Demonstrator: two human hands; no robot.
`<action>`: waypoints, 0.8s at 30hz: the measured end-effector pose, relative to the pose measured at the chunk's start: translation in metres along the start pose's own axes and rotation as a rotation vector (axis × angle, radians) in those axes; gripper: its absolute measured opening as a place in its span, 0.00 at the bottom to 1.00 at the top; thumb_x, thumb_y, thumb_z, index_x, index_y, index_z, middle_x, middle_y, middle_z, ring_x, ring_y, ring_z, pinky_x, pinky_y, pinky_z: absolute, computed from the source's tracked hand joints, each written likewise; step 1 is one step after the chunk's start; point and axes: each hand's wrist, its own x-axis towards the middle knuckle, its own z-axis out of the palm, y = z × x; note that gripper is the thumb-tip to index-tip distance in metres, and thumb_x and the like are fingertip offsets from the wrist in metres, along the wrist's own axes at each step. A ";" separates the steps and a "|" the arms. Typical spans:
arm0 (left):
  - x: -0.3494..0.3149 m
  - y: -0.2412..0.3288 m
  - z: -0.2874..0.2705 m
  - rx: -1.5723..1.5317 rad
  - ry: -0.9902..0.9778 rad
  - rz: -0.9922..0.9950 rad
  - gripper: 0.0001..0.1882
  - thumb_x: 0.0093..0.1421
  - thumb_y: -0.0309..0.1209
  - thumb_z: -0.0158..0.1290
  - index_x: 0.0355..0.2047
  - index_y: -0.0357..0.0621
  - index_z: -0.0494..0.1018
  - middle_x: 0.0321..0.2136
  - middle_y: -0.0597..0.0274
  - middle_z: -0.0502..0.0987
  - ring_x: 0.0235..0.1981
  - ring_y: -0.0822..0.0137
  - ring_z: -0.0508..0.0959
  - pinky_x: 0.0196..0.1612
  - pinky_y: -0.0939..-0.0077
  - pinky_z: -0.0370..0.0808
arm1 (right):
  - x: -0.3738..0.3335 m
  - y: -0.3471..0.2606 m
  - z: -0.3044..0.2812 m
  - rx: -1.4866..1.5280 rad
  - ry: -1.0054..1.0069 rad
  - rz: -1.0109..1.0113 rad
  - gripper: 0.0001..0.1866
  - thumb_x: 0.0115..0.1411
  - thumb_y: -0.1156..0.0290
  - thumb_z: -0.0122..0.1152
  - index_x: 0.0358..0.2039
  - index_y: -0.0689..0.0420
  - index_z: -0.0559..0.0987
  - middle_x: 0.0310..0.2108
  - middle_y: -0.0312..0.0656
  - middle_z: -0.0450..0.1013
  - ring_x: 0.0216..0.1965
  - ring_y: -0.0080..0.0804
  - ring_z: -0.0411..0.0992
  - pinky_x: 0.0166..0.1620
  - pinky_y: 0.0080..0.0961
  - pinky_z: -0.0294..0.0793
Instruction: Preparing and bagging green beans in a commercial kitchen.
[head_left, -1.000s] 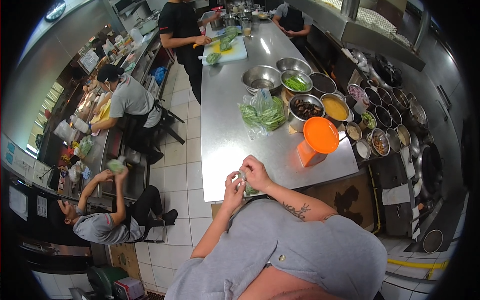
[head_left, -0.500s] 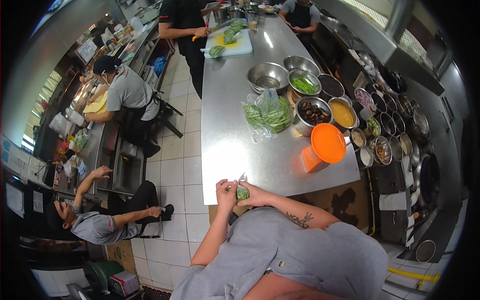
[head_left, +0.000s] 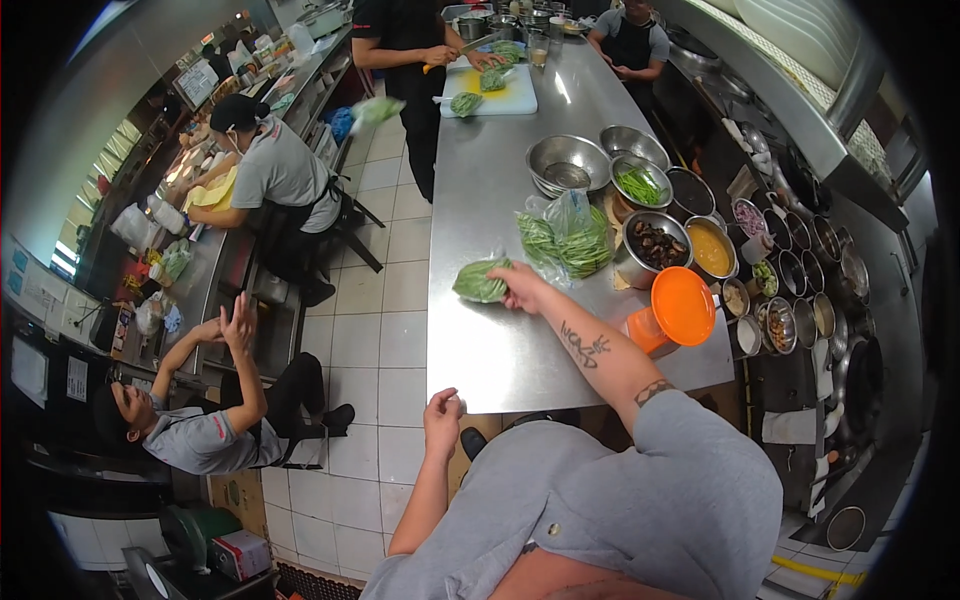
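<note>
My right hand (head_left: 520,288) reaches forward over the steel table and grips a clear plastic bag of green vegetables (head_left: 481,281), low over the tabletop. My left hand (head_left: 442,410) is near the table's front left corner, fingers curled in with nothing visible in them. To the right of the held bag is a larger open plastic bag of long green pods (head_left: 566,236). A blurred small bag of greens (head_left: 378,109) hangs in mid-air over the tiled floor, left of the table.
An orange-lidded container (head_left: 684,306) and steel bowls (head_left: 568,163) stand along the table's right. A co-worker holds a knife by a white cutting board (head_left: 515,98) at the far end. At left, one person sits with raised hands (head_left: 232,322); another works at a side counter.
My hands have parted: the right moved forward to the bag on the table, the left stayed near the edge. A bag of greens appeared in mid-air. The seated person raised both hands.
</note>
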 end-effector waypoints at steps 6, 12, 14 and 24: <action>0.000 0.007 0.008 0.071 -0.031 -0.023 0.13 0.63 0.29 0.52 0.46 0.37 0.73 0.29 0.65 0.74 0.28 0.75 0.70 0.33 0.81 0.68 | 0.069 -0.037 -0.025 0.414 0.035 -0.212 0.23 0.63 0.72 0.54 0.56 0.63 0.60 0.37 0.44 0.72 0.29 0.28 0.74 0.27 0.26 0.77; -0.001 0.006 -0.002 0.056 -0.052 -0.043 0.12 0.62 0.27 0.52 0.45 0.36 0.73 0.28 0.67 0.73 0.28 0.76 0.69 0.34 0.82 0.68 | 0.070 -0.056 -0.052 -0.082 0.620 -0.719 0.17 0.54 0.78 0.57 0.47 0.62 0.74 0.36 0.45 0.75 0.35 0.35 0.76 0.36 0.29 0.75; 0.003 -0.001 -0.004 0.064 -0.070 0.016 0.12 0.62 0.26 0.51 0.45 0.36 0.73 0.27 0.67 0.73 0.28 0.76 0.70 0.34 0.82 0.68 | 0.061 -0.053 -0.099 -0.279 1.095 -1.063 0.13 0.46 0.81 0.56 0.34 0.60 0.78 0.34 0.48 0.76 0.36 0.42 0.74 0.43 0.33 0.71; 0.000 0.002 -0.014 0.169 -0.087 0.060 0.09 0.62 0.26 0.53 0.43 0.40 0.75 0.26 0.68 0.74 0.28 0.78 0.72 0.34 0.83 0.71 | 0.034 -0.056 -0.118 -0.447 1.238 -1.070 0.16 0.49 0.74 0.63 0.40 0.63 0.77 0.32 0.48 0.76 0.33 0.36 0.76 0.41 0.30 0.74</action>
